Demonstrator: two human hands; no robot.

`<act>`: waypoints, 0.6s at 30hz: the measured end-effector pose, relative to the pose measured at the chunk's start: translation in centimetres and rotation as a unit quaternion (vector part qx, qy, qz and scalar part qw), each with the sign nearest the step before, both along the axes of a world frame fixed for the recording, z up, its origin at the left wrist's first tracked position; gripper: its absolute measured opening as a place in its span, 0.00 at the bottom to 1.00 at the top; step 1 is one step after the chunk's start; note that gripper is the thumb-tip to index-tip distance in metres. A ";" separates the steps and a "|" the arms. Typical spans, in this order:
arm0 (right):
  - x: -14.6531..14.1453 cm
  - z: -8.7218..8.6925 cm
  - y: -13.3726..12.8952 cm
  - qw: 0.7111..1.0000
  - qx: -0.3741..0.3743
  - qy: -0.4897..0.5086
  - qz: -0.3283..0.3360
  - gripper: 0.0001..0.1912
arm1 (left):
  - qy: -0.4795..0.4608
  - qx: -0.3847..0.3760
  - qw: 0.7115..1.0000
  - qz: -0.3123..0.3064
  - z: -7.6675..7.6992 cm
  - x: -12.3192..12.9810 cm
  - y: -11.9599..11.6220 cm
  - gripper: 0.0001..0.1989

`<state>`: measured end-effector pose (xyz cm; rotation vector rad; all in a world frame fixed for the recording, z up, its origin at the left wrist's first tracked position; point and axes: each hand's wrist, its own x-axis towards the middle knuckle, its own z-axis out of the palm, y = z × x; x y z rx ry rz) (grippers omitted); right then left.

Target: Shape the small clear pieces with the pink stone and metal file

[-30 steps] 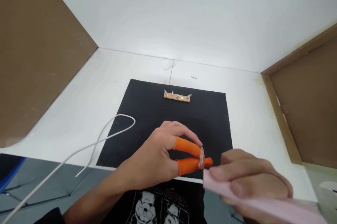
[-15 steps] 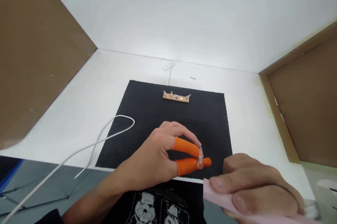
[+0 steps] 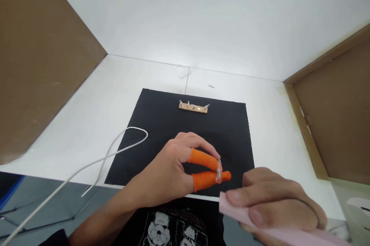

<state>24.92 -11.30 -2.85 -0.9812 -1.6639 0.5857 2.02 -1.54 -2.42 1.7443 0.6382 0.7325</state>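
Note:
My left hand [image 3: 176,167], with orange finger cots on thumb and index finger, pinches a small clear piece [image 3: 219,172], shaped like a false nail, at their tips. It is above the front part of the black mat [image 3: 167,118]. Down at the lower right, my right hand [image 3: 280,199] is closed around a pink flat bar [image 3: 239,212], which resembles a nail buffer. The bar's near-left end is just below and right of the clear piece, apart from it. Far back on the mat lies a light-brown strip [image 3: 189,107] with several clear pieces standing on it.
A white cable [image 3: 101,159] loops over the table's left side onto the mat. Behind the mat are a small metal pin [image 3: 211,86] and a clear, faint object [image 3: 182,71]. Brown panels [image 3: 37,64] border the left and right sides, and a white wall stands behind.
My right hand and the pink bar have shifted slightly left. My left hand has barely moved, still pinching the clear piece, which is tilted a little differently.

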 end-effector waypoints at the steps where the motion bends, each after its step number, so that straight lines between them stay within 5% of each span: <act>1: 0.4 0.0 0.4 1.000 0.021 0.001 0.013 0.06 | 0.002 0.000 1.000 -0.005 0.1 0.0 0.0 0.04; 5: 1.8 -0.2 1.5 0.998 0.030 0.024 -0.055 0.18 | 0.003 0.002 1.000 -0.019 0.2 0.1 -0.2 0.03; 10: -0.2 -0.3 0.0 1.000 0.008 0.022 -0.016 0.03 | 0.001 0.004 1.000 -0.007 -0.2 -0.1 -0.2 0.04; 12: -0.5 0.0 -0.2 0.999 -0.026 0.022 -0.029 0.04 | 0.002 0.000 1.000 -0.004 -0.2 -0.1 -0.1 0.04; 15: 0.5 0.5 1.0 0.999 0.035 0.026 0.024 0.09 | 0.006 -0.001 1.000 -0.015 -0.1 0.0 -0.2 0.03; 18: 1.4 0.6 2.0 0.998 0.038 0.035 -0.034 0.13 | 0.004 -0.002 1.000 -0.017 -0.2 0.0 -0.3 0.04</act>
